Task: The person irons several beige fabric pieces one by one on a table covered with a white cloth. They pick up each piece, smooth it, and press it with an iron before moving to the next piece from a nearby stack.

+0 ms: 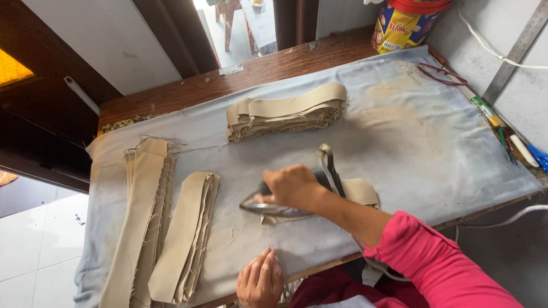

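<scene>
Clasping iron (274, 205) handle, right grip (294, 185) (closed tight)

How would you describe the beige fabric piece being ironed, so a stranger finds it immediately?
On the grey padded table, look near its front edge, under the iron held by the right hand. The beige fabric piece lies alone there; the other beige pieces are stacked.
</scene>
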